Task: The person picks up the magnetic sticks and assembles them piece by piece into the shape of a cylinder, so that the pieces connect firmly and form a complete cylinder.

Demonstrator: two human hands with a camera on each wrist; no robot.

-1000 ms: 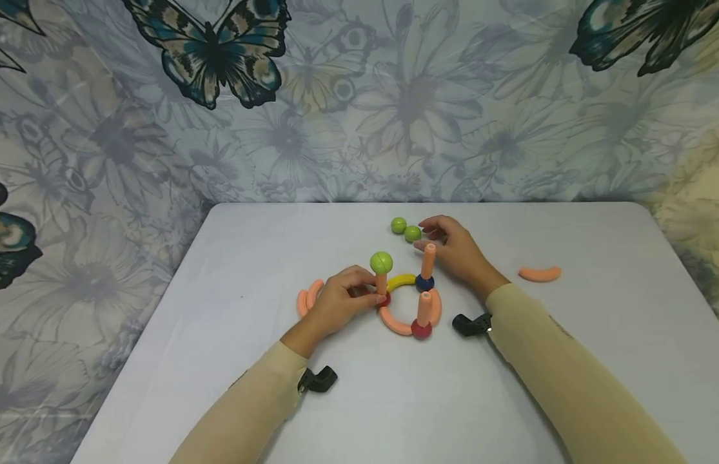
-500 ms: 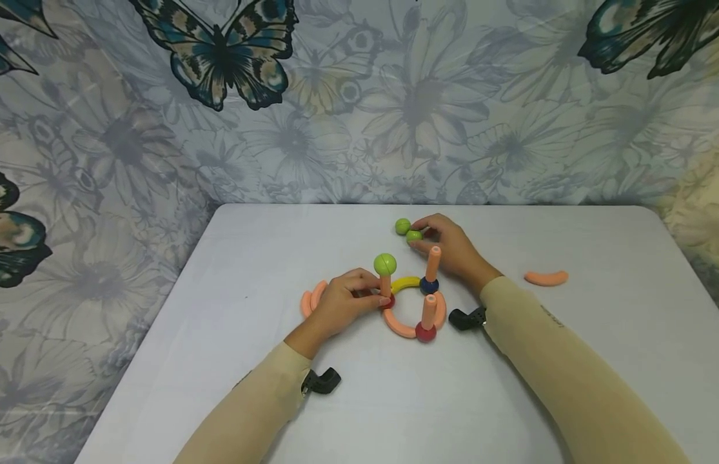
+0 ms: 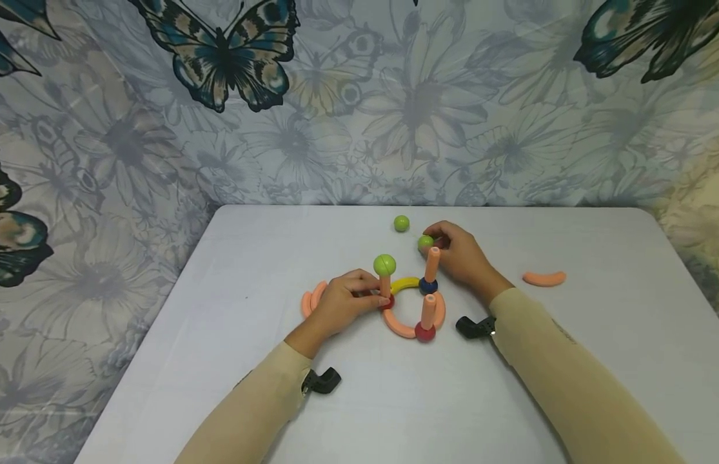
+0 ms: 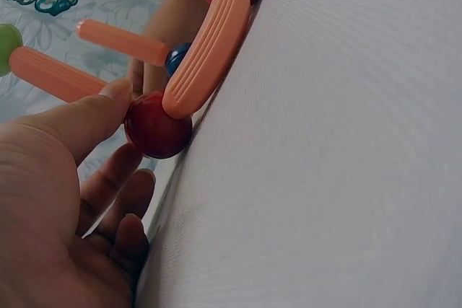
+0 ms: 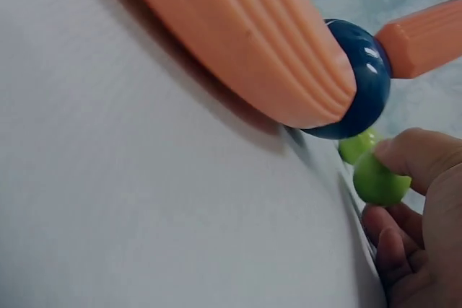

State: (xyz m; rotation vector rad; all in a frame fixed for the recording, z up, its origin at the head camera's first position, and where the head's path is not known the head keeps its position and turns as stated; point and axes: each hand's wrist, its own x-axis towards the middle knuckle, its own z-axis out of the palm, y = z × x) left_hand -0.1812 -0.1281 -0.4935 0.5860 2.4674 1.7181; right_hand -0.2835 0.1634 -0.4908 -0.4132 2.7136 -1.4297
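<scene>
- Since the earlier frame, the right hand (image 3: 460, 258) has lifted one green ball (image 3: 425, 243) away from the other green ball (image 3: 401, 223); it is now pinched at the fingertips, just beside the blue-based post (image 3: 431, 264).
- Table (image 3: 568, 361): carries the ring assembly (image 3: 402, 322) between both hands.
- Left hand (image 3: 342, 303): fingers curled on the green-topped post (image 3: 384, 283), likely steadying it; contact partly hidden.

upright pegs (image 3: 431, 263) crowd centre, table (image 3: 597, 335) edges open
</scene>
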